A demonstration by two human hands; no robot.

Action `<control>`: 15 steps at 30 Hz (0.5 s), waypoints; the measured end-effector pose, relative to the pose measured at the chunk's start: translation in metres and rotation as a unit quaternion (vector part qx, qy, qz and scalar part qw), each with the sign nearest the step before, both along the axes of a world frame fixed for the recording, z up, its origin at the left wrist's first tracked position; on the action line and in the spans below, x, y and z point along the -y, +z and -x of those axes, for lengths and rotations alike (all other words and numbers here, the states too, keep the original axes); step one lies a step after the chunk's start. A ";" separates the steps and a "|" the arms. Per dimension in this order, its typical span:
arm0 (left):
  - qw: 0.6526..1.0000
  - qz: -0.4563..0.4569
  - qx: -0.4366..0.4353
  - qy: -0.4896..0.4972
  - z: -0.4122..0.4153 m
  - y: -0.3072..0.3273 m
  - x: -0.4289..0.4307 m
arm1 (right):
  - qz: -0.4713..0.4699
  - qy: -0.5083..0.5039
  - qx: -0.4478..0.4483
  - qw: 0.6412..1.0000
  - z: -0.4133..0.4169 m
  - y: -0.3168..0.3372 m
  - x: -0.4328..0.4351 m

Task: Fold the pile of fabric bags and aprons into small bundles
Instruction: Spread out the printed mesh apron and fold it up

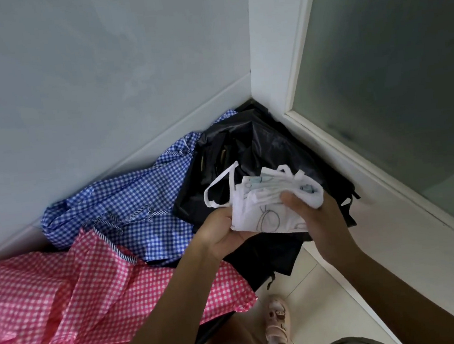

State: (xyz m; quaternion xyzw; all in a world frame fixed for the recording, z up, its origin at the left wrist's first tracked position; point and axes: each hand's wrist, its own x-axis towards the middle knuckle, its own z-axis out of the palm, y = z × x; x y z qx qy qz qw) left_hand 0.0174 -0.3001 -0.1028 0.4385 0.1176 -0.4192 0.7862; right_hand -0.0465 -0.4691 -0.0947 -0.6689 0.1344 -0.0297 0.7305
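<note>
Both hands hold a folded white fabric bag (262, 210) with a line drawing on it, above the pile. My left hand (223, 234) cups the bundle from below at its left edge. My right hand (317, 215) grips its right side, thumb pressed on top. White handle loops (222, 189) stick out to the left and at the top. Under the hands lies crumpled black fabric (246, 153) in the corner. A blue gingham apron (129, 203) lies left of it and a pink gingham apron (74, 297) at the lower left.
The pile sits on a surface in a corner between a pale wall (86, 74) and a white-framed frosted glass door (391, 72). Pale floor tiles (325, 309) and my foot in a pink sandal (276, 322) show below.
</note>
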 end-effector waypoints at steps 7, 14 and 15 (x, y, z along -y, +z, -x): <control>0.981 0.075 0.165 -0.073 0.013 0.012 -0.003 | -0.064 -0.044 -0.048 0.996 -0.008 0.014 -0.002; 0.985 -0.033 0.169 -0.011 0.012 0.024 -0.001 | -0.004 0.064 -0.032 0.997 -0.008 0.019 0.007; 0.986 -0.040 0.164 0.004 0.014 0.024 0.000 | 0.063 0.024 -0.012 0.998 -0.009 0.021 0.007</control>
